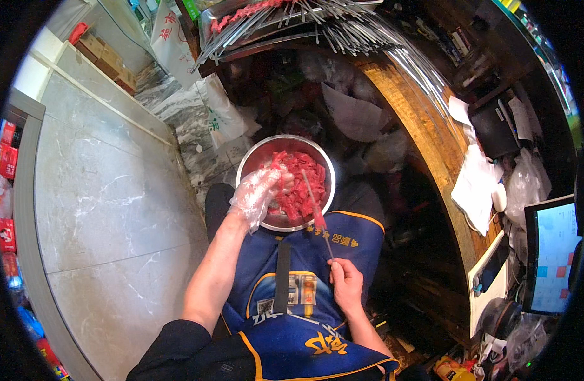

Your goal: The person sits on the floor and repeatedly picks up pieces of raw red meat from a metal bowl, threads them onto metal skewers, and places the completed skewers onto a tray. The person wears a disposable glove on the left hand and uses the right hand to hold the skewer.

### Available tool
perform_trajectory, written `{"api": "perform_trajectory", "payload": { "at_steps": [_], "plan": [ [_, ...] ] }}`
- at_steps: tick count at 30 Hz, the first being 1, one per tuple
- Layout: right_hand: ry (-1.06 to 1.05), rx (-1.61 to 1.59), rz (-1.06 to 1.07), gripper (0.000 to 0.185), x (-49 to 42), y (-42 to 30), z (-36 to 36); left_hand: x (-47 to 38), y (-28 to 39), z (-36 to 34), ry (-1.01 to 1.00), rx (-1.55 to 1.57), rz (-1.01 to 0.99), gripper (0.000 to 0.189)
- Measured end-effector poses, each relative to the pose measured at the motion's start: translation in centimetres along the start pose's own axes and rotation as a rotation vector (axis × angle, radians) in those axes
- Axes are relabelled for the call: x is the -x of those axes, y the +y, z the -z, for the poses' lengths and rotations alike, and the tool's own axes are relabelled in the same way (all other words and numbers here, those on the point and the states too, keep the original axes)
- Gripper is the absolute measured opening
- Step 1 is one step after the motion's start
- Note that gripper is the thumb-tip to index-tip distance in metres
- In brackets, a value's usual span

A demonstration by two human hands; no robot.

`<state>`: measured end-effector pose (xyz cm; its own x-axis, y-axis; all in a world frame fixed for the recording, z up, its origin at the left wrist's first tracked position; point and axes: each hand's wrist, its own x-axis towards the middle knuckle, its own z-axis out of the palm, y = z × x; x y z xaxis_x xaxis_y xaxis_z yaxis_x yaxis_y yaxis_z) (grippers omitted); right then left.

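A steel bowl [330,162] of raw red meat pieces [299,200] rests on my lap. My left hand [259,190], in a clear plastic glove, is over the bowl's left side with its fingers closed on a strip of raw meat [286,181]. My right hand [345,281] is bare and grips the lower end of a thin metal skewer [329,245]. A piece of meat [319,220] is threaded partway along the skewer, near the bowl's rim. The skewer's upper end crosses over the meat in the bowl.
Ahead, a metal tray [258,52] holds many skewers [358,35] and skewered meat. A curved wooden counter [416,128] on the right bears paper towels [473,190], a phone [494,264] and a screen [551,257]. A grey marbled panel [106,190] stands on the left; plastic bags [225,114] lie ahead.
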<state>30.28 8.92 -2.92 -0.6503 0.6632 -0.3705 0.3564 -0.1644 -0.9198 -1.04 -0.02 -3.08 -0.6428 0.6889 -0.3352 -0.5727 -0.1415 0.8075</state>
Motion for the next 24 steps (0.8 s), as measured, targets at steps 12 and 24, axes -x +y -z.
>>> {"api": "perform_trajectory", "payload": {
  "at_steps": [12,24],
  "plan": [
    [-0.025,0.069,0.028,0.019,0.2,-0.1,0.1,0.3,1.6,-3.0,0.081,0.302,-0.022,0.063],
    [0.036,-0.083,0.033,0.018,0.2,0.5,0.3,-2.8,-2.6,2.2,0.154,-1.016,-0.356,0.024]
  ]
}}
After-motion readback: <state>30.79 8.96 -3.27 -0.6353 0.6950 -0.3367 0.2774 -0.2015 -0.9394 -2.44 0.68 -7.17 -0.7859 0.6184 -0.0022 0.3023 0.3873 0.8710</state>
